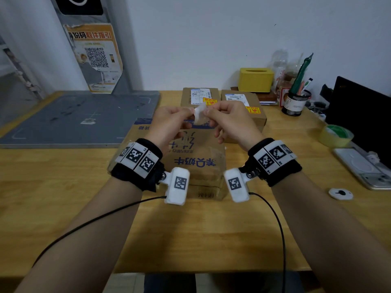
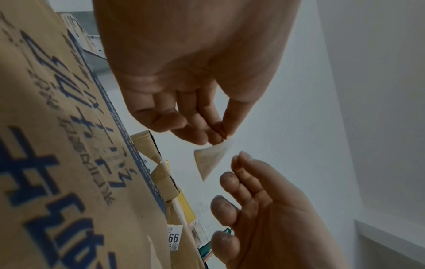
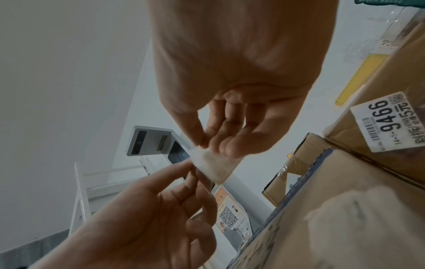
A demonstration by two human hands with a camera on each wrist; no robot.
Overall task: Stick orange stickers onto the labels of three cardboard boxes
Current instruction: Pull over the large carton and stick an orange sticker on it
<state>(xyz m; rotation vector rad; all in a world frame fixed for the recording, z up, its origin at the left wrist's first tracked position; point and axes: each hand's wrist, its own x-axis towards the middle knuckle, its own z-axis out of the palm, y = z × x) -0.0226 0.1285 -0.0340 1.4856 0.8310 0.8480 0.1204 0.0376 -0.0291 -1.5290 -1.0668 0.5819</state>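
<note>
Above the near cardboard box [image 1: 196,157] with blue print, both hands hold one small white slip of paper [image 1: 200,116]. My left hand [image 1: 190,112] pinches its left edge and my right hand [image 1: 208,112] pinches its right edge. The left wrist view shows the left hand's thumb and fingers closed on the slip [image 2: 211,160]. In the right wrist view the right hand [image 3: 207,147] pinches the slip [image 3: 214,165]. No orange face shows on it. Two smaller boxes [image 1: 200,98] [image 1: 243,102] stand behind, each with a white label and an orange sticker [image 1: 209,101] [image 1: 252,109].
A grey mat [image 1: 80,117] covers the table's left back. At the right are a yellow tissue box [image 1: 256,80], a mesh pen cup [image 1: 296,102], a tape roll [image 1: 336,135], a dark monitor [image 1: 364,115], a phone [image 1: 364,168] and a small white disc [image 1: 340,193].
</note>
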